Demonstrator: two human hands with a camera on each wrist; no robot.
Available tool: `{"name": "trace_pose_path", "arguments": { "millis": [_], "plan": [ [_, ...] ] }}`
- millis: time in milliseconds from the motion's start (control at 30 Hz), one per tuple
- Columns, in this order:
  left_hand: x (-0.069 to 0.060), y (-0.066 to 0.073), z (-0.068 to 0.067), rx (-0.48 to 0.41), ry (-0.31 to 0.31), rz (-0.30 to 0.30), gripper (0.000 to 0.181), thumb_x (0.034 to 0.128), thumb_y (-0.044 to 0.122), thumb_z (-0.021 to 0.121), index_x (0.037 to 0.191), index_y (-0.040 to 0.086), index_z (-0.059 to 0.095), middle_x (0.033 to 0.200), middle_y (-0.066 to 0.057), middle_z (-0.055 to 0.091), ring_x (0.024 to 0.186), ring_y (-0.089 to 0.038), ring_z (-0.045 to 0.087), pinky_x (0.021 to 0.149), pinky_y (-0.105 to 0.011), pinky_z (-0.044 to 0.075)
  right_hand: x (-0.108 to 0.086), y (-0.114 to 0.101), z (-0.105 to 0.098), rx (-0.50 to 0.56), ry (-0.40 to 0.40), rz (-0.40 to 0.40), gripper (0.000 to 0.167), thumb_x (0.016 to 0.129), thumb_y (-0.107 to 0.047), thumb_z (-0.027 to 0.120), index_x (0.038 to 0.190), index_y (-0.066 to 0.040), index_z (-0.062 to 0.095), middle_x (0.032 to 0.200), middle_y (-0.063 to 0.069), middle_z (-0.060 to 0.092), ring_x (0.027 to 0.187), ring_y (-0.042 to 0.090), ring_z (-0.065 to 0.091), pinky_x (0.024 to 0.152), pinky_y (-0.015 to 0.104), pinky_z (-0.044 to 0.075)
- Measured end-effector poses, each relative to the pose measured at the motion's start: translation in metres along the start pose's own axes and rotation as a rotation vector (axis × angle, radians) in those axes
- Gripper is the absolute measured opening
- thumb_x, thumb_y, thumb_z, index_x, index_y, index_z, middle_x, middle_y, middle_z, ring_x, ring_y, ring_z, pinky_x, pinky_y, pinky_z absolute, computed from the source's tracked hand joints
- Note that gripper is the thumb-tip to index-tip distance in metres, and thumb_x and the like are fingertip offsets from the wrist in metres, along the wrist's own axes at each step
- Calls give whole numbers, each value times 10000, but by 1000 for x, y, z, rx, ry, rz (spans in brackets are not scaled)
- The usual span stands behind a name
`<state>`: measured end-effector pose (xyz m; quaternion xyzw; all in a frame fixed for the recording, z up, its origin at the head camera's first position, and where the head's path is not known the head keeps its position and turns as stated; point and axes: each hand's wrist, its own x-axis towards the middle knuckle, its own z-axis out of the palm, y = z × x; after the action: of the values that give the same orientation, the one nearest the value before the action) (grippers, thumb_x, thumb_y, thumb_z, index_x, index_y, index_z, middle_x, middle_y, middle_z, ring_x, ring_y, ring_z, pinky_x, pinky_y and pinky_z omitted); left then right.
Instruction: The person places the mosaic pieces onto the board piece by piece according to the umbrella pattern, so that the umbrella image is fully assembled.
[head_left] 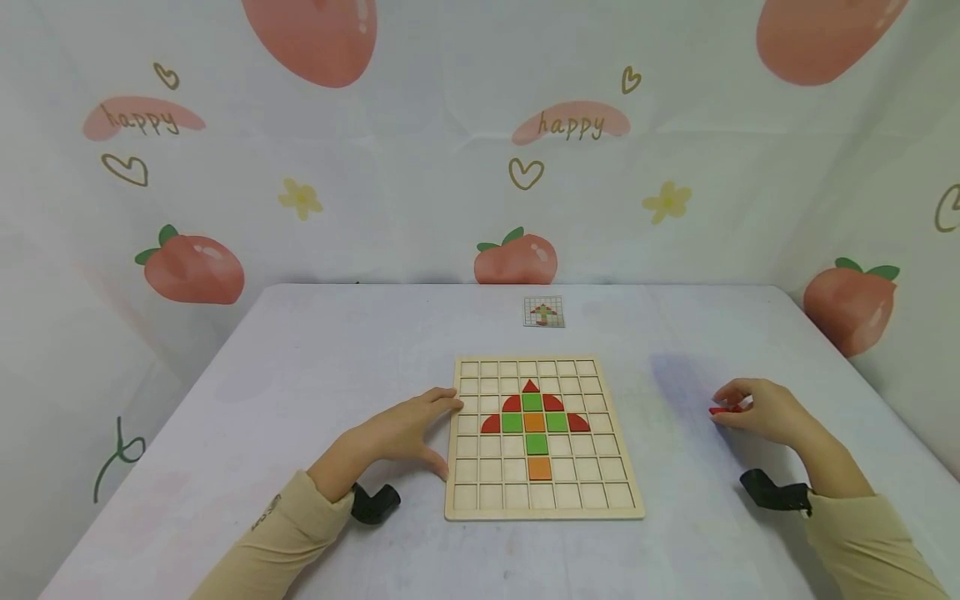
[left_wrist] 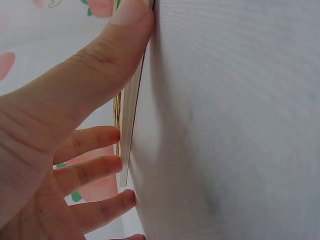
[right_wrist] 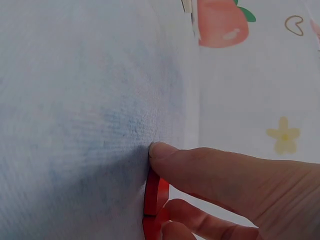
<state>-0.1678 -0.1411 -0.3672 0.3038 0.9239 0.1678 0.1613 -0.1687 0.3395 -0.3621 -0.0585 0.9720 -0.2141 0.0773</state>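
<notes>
A wooden grid board (head_left: 480, 497) lies flat on the table. Inside its squares sit green squares (head_left: 536, 444), orange squares (head_left: 540, 468), curved red pieces (head_left: 491, 424) and a red triangle (head_left: 530, 387), together in an arrow-like shape. My left hand (head_left: 401, 429) rests at the board's left edge, thumb and fingers spread; its thumb (left_wrist: 95, 62) touches the edge in the left wrist view. Right of the board, my right hand (head_left: 768, 412) pinches small red pieces (right_wrist: 156, 192) low at the tabletop. Two show in the right wrist view; their full shape is hidden by the fingers.
Behind the board lies a small pattern card (head_left: 543, 311) with a similar coloured figure on a grid. A white cloth backdrop (head_left: 420, 167) printed with peaches hangs behind the white table (head_left: 360, 342). Black wrist mounts (head_left: 377, 504) stick out from both wrists.
</notes>
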Motion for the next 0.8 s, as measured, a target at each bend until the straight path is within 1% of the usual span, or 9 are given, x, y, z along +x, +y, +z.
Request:
{"name": "trace_pose_path", "arguments": {
  "millis": [100,300,533,667,800],
  "plan": [
    [0,1,0,0,2,4,932,634,390,834,1371,7,412,1477,-180,341,1354,-337,370,1090,-456,363,0,0,0,-3,-5,-5,292,764,-170,743,944,35,638,835,125,607,742,187,521,561,256,424],
    [0,2,0,1,3,6,937,631,380,836,1371,-4,408,1472,-190,342,1354,-345,369,1089,-460,363,-1,0,1,-18,21,-34,226,750,-160,741,882,3,658,796,70,627,734,156,530,567,241,416],
    [-1,3,-1,-3,2,0,932,629,374,838,1369,1,411,1474,-184,343,1354,-339,371,1089,-456,364,-2,-1,3,-19,46,-34,189,750,-173,746,824,-18,666,785,67,647,730,149,543,579,259,425],
    [-1,3,-1,2,2,5,935,627,377,838,1368,0,411,1471,-186,345,1352,-341,373,1087,-457,367,-2,-5,3,-16,61,-46,198,750,-171,749,830,-11,664,787,71,648,713,136,548,554,240,421],
    [-1,3,-1,0,4,9,933,627,375,838,1366,-3,412,1469,-189,346,1350,-344,375,1085,-459,367,-3,-14,3,-8,71,-63,213,752,-175,753,858,-14,663,816,85,655,695,114,537,523,219,413]
  ]
}}
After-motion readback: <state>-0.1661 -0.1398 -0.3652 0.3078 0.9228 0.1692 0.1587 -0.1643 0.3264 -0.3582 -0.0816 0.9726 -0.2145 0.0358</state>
